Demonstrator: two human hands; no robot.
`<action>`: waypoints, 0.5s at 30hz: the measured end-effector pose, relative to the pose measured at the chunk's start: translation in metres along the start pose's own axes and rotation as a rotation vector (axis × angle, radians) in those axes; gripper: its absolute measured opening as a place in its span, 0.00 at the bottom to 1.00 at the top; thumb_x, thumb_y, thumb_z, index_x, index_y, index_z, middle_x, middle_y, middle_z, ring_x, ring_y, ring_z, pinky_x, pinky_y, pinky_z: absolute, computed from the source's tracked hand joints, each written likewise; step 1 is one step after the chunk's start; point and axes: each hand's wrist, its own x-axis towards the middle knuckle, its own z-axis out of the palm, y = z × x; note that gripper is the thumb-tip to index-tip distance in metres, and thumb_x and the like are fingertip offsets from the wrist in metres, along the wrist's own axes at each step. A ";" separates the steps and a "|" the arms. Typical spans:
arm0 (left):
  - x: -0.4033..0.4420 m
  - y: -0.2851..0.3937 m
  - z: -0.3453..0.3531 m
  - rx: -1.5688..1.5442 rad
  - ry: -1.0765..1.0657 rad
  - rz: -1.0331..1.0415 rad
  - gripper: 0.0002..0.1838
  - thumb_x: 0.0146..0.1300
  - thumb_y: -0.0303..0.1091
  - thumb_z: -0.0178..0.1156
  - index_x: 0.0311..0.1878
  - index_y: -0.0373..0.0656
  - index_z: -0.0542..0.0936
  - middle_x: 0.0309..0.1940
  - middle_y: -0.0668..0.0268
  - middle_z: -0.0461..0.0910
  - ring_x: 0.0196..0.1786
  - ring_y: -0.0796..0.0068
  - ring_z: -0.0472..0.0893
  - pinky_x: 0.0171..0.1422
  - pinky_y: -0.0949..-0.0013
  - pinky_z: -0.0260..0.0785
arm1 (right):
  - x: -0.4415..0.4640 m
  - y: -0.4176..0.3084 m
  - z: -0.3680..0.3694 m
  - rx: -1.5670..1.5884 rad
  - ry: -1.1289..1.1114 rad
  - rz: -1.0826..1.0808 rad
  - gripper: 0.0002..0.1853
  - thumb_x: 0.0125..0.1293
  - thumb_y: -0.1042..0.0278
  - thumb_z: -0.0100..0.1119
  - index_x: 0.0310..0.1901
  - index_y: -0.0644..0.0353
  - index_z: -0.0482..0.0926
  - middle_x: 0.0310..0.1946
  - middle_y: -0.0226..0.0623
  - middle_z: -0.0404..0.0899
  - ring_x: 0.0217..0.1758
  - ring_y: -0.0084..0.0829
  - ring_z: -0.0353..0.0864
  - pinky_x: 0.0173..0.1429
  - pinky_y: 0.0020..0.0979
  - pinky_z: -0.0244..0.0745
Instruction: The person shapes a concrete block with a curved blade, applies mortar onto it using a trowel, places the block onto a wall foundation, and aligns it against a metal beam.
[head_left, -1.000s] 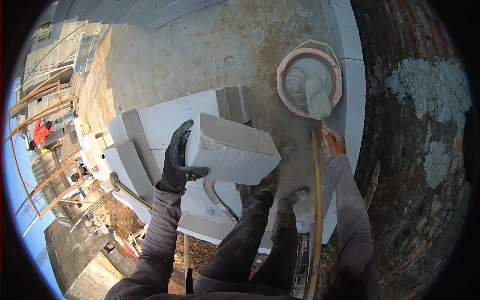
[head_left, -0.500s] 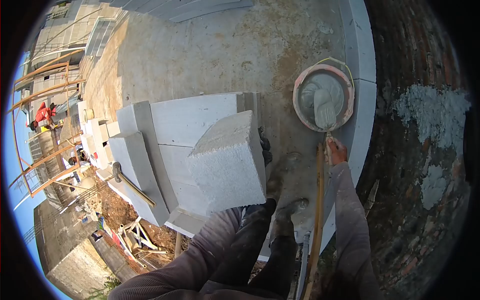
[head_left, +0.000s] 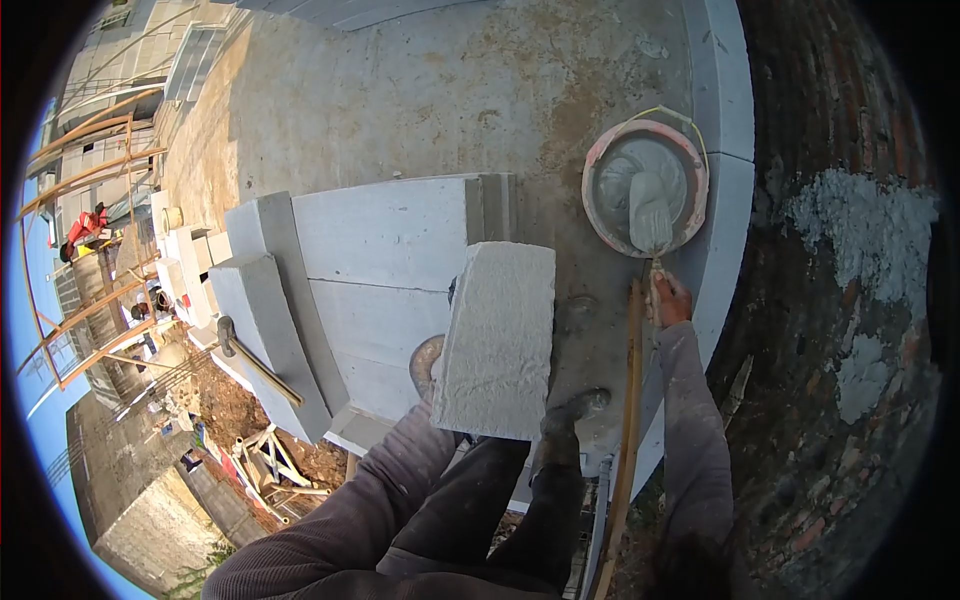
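A light grey block (head_left: 497, 340) is held up in front of my legs, its rough face toward me. My left arm reaches behind it, and the block hides nearly all of my left hand. My bare right hand (head_left: 671, 299) is closed round the handle of a trowel (head_left: 651, 214). The trowel's mortar-coated blade lies in a round bucket (head_left: 595, 190) of wet grey mortar, inside the rim nearest me.
Large pale blocks (head_left: 375, 235) lie stacked left of centre. A hammer (head_left: 258, 362) rests on the blocks at the left. A wooden pole (head_left: 628, 440) stands beside my right arm. A block wall (head_left: 722, 90) runs along the right. Someone in red (head_left: 87, 230) is far left.
The block was turned from lying lengthwise to rough face toward me. My gloved left hand went from its left end to behind it. The trowel stays in the bucket.
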 end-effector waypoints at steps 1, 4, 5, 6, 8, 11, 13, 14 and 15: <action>-0.009 -0.002 -0.003 0.024 0.005 -0.009 0.45 0.55 0.44 0.67 0.75 0.37 0.62 0.69 0.51 0.71 0.68 0.52 0.74 0.73 0.50 0.68 | 0.000 0.000 0.000 -0.003 0.002 0.008 0.28 0.68 0.47 0.66 0.60 0.59 0.78 0.23 0.32 0.77 0.18 0.26 0.73 0.20 0.31 0.69; -0.032 -0.013 -0.006 0.123 0.015 -0.030 0.45 0.56 0.45 0.67 0.75 0.38 0.62 0.69 0.51 0.71 0.68 0.53 0.74 0.73 0.50 0.68 | 0.002 -0.002 0.002 -0.026 0.048 0.025 0.29 0.68 0.47 0.66 0.61 0.60 0.77 0.23 0.32 0.77 0.17 0.26 0.72 0.20 0.31 0.68; -0.036 -0.015 -0.006 0.169 0.010 -0.036 0.45 0.56 0.46 0.66 0.75 0.38 0.62 0.69 0.51 0.71 0.68 0.53 0.74 0.72 0.50 0.68 | 0.002 -0.003 0.002 -0.011 0.040 0.023 0.34 0.66 0.46 0.67 0.64 0.64 0.75 0.25 0.33 0.78 0.19 0.26 0.74 0.22 0.31 0.70; -0.037 -0.017 -0.003 0.228 0.000 -0.031 0.44 0.57 0.46 0.66 0.74 0.38 0.62 0.69 0.52 0.71 0.68 0.53 0.74 0.72 0.50 0.68 | 0.002 -0.002 0.002 0.005 0.036 0.021 0.40 0.63 0.45 0.69 0.67 0.68 0.73 0.26 0.34 0.79 0.21 0.26 0.76 0.23 0.32 0.71; -0.033 -0.018 0.004 0.358 -0.034 -0.012 0.44 0.57 0.46 0.66 0.74 0.38 0.62 0.69 0.52 0.71 0.68 0.53 0.74 0.72 0.50 0.68 | 0.001 -0.004 0.005 -0.007 0.034 0.017 0.40 0.63 0.44 0.69 0.67 0.70 0.73 0.28 0.35 0.80 0.24 0.27 0.78 0.26 0.32 0.74; -0.010 -0.015 0.025 0.553 -0.091 0.057 0.43 0.58 0.47 0.65 0.74 0.39 0.62 0.69 0.52 0.71 0.68 0.53 0.74 0.72 0.51 0.68 | 0.031 0.027 -0.003 -0.090 0.055 -0.057 0.42 0.63 0.43 0.69 0.66 0.73 0.73 0.31 0.39 0.83 0.27 0.29 0.81 0.32 0.32 0.77; 0.012 -0.009 0.037 0.651 -0.124 0.093 0.43 0.59 0.48 0.64 0.74 0.39 0.62 0.69 0.52 0.71 0.68 0.54 0.74 0.72 0.51 0.69 | 0.035 0.040 -0.007 -0.154 0.084 -0.119 0.42 0.63 0.43 0.69 0.65 0.75 0.73 0.33 0.40 0.84 0.29 0.29 0.82 0.35 0.32 0.78; 0.022 -0.007 0.041 0.681 -0.134 0.103 0.43 0.59 0.48 0.64 0.74 0.39 0.62 0.69 0.52 0.71 0.68 0.54 0.74 0.72 0.51 0.69 | 0.032 0.038 -0.005 -0.160 0.085 -0.115 0.42 0.63 0.42 0.69 0.65 0.76 0.74 0.37 0.44 0.84 0.35 0.32 0.83 0.43 0.33 0.78; 0.029 -0.005 0.044 0.702 -0.141 0.108 0.43 0.60 0.48 0.64 0.74 0.39 0.62 0.69 0.52 0.71 0.68 0.54 0.74 0.72 0.51 0.69 | 0.029 0.033 -0.001 -0.163 0.086 -0.115 0.43 0.62 0.42 0.69 0.64 0.77 0.74 0.42 0.48 0.85 0.42 0.35 0.85 0.51 0.33 0.78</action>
